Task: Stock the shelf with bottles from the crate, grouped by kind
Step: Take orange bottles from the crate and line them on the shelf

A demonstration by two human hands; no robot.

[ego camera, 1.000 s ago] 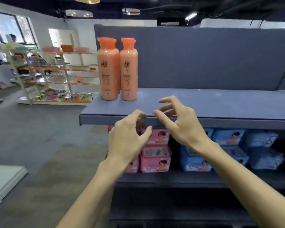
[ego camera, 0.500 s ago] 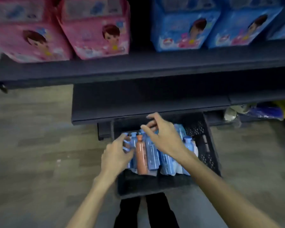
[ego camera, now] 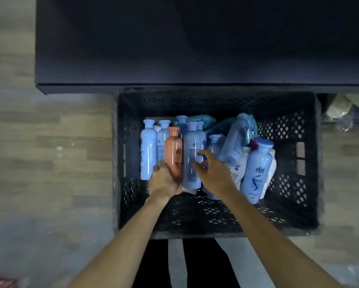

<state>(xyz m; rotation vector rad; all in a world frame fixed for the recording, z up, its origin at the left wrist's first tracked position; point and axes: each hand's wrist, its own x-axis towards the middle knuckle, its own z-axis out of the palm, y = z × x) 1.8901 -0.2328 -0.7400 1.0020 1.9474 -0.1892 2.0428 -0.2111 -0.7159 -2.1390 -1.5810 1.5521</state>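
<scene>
A: Head view, item one: black crate (ego camera: pixel 305 183), on the floor against the foot of the shelf unit (ego camera: pixel 174 48). A second ago the view faced the upper shelf, where two orange bottles stood; now it looks straight down into the crate.

B: Contents?

A: Blue bottles (ego camera: pixel 192 154), a row lying side by side along the crate's left wall, more heaped toward the middle and right, caps mostly toward the far wall. One orange bottle (ego camera: pixel 174 152), lying in the left row between blue ones.

B: Hands?

A: Left hand (ego camera: pixel 164 181): at the base end of the orange bottle, fingers curling round it; both hands were empty over the shelf edge a second ago. Right hand (ego camera: pixel 213 173): fingers spread, loosely bent, hovering over the blue bottle just right of the orange one, holding nothing that I can see.

B: Meaning for stock?

A: Judgement only: the orange pair is placed, and the orange one is the next pick, to join its kind on the shelf. The blue lot remains unshelved.
</scene>
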